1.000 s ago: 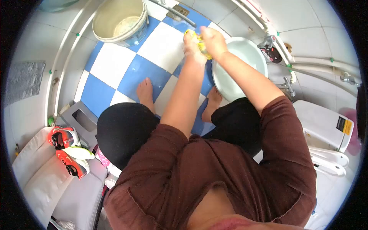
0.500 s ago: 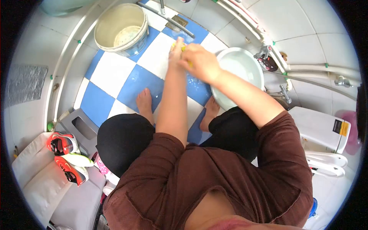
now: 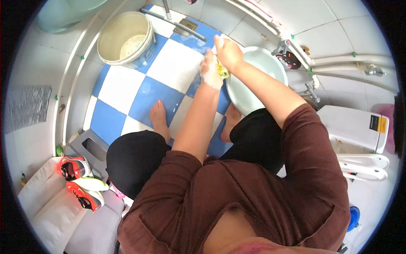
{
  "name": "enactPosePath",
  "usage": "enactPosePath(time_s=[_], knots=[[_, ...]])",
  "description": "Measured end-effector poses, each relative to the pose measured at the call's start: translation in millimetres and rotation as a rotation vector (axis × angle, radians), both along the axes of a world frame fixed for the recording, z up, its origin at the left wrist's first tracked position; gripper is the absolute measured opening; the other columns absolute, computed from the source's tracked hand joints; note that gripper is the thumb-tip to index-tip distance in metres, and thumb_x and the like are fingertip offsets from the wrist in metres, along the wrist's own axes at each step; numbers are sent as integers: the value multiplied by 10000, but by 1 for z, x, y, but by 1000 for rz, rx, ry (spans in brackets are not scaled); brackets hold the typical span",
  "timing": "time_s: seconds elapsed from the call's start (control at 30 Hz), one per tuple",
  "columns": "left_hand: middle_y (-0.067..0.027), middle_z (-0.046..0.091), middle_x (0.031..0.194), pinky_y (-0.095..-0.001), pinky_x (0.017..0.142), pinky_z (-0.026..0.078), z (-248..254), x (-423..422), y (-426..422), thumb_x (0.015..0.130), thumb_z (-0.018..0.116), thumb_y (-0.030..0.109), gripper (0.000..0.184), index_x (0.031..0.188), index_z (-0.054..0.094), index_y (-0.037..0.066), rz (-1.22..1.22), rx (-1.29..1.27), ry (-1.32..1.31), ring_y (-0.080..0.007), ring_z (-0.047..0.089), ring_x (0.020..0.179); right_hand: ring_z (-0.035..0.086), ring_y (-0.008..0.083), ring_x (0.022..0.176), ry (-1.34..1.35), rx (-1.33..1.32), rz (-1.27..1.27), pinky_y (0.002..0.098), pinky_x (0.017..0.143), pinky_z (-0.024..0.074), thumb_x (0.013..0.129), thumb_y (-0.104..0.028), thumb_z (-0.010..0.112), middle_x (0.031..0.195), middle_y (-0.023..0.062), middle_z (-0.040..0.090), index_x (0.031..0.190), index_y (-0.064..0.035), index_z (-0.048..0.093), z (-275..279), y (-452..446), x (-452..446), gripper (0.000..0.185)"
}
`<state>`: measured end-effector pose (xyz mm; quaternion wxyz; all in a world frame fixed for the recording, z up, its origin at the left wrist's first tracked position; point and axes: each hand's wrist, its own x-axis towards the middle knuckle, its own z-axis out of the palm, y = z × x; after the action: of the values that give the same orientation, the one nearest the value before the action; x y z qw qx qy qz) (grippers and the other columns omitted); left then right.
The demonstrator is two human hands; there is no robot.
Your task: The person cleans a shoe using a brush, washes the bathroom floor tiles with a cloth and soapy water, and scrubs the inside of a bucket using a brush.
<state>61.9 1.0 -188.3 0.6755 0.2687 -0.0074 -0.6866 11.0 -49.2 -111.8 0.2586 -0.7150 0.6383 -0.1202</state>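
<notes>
My left hand (image 3: 210, 71), coated in white suds, is curled about a small soapy yellow-green thing (image 3: 222, 69) that may be a sponge or a cloth. Close against it from the right, my right hand (image 3: 229, 54) is closed with its fingers bent, gripping the same thing at its upper end. Both hands are held in front of me over the tiled floor, at the left rim of a pale basin (image 3: 277, 63). The basin holds what looks like water. Fingers hide much of the yellow-green thing.
A large off-white bucket (image 3: 147, 40) stands at the upper left, near a floor drain (image 3: 186, 27) and a grey pipe (image 3: 192, 31). Red sneakers (image 3: 84, 197) lie on a padded seat at left. Taps (image 3: 311, 92) and white pipes run along the right wall.
Both hands have shifted right, toward the basin. The right hand no longer lies across the left one, and more suds and more of the yellow-green thing show. The view has tilted slightly.
</notes>
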Motion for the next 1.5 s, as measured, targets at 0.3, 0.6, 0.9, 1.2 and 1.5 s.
enactPosePath(time_s=[0.3,0.6,0.9,1.2,1.5], knots=[[-93,557,943,-423,851,453,12,40,-26,910,496,348,287,988,486,73,170,-43,275,-241,550,944,607,263,691,-582,290,-361,411,600,485,915,-435,404,749,123,631,853,-56,593,-34,-55,-36,427],[-105,596,997,-380,789,491,-90,44,-46,895,504,361,331,1058,523,73,-99,-400,264,-232,589,928,583,379,794,29,-303,461,458,751,457,861,-339,510,849,158,604,824,-83,553,8,42,33,263],[-84,571,1110,-372,826,480,-29,21,-28,932,400,417,405,1158,494,94,-76,69,212,-218,567,1011,558,323,970,269,114,378,416,843,427,856,-332,459,1022,162,594,987,-82,563,3,18,25,301],[-129,585,1117,-365,852,443,12,12,-17,879,520,439,502,1187,501,43,-101,54,-1003,-238,566,1006,520,171,619,-978,510,-456,312,573,444,872,-655,302,756,73,563,937,-31,568,-24,-50,-25,681],[-94,571,1124,-485,870,440,10,61,-16,945,422,303,343,1216,463,96,66,60,-6,-264,541,1077,265,38,450,-847,760,-163,178,375,165,837,-518,566,649,-34,464,941,-112,532,-1,-64,-64,420]])
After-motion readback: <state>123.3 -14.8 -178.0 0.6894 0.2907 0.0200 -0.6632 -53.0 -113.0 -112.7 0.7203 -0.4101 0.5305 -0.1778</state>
